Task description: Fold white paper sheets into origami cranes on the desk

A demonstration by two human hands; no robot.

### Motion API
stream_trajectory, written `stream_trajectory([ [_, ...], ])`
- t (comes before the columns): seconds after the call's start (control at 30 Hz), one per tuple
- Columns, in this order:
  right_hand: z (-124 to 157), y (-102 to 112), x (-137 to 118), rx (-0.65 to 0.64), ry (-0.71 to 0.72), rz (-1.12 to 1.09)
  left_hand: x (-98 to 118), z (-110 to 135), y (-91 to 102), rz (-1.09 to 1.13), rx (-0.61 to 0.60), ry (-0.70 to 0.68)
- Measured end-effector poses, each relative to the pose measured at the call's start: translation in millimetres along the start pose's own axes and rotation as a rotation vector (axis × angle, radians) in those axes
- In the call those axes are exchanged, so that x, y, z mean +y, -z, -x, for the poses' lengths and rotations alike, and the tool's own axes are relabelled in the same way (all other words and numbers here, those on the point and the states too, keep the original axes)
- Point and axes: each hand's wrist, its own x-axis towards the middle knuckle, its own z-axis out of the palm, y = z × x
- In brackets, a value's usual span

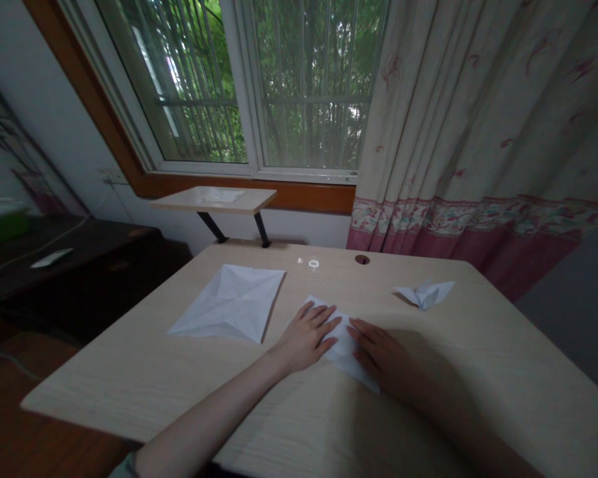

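Observation:
A folded white paper (343, 345) lies on the light wooden table (289, 411) in front of me. My left hand (306, 337) rests flat on its left part, fingers stretched out and pointing right. My right hand (381, 352) lies flat on its right part, fingers extended toward the left, nearly meeting the left fingertips. Most of the paper is hidden under both hands. A creased, unfolded white square sheet (230, 302) lies to the left of my left hand.
A small folded paper figure (425, 293) sits at the table's far right. A round hole (362, 259) is near the far edge. A small shelf (214, 199) stands under the window; a patterned curtain (478, 133) hangs right. A dark cabinet (54, 265) is left.

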Motion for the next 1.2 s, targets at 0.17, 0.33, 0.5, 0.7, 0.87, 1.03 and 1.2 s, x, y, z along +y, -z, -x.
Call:
stream_trajectory([
  [0.17, 2, -2, 2, -0.061, 0.016, 0.016, -2, 0, -6.1, 0.038, -0.046, 0.019],
  [0.33, 5, -4, 3, -0.09, 0.016, 0.01, -3, 1, -9.3, -0.006, -0.026, 0.103],
  [0.5, 5, -1, 1, -0.094, 0.032, 0.011, -2, 1, -9.6, -0.019, -0.022, 0.153],
  [0.7, 5, 0, 0, -0.147, -0.003, 0.025, -3, 1, -10.5, -0.013, -0.01, 0.208],
  [0.87, 4, 3, -2, -0.188, 0.027, 0.001, -2, 0, -10.6, -0.005, -0.02, 0.237],
  [1.03, 3, 6, -5, -0.245, 0.037, -0.005, 0, -1, -8.0, -0.005, -0.044, 0.286],
  [1.2, 0, 10, -7, -0.338, -0.006, -0.01, -2, 0, -10.9, -0.014, -0.02, 0.271],
])
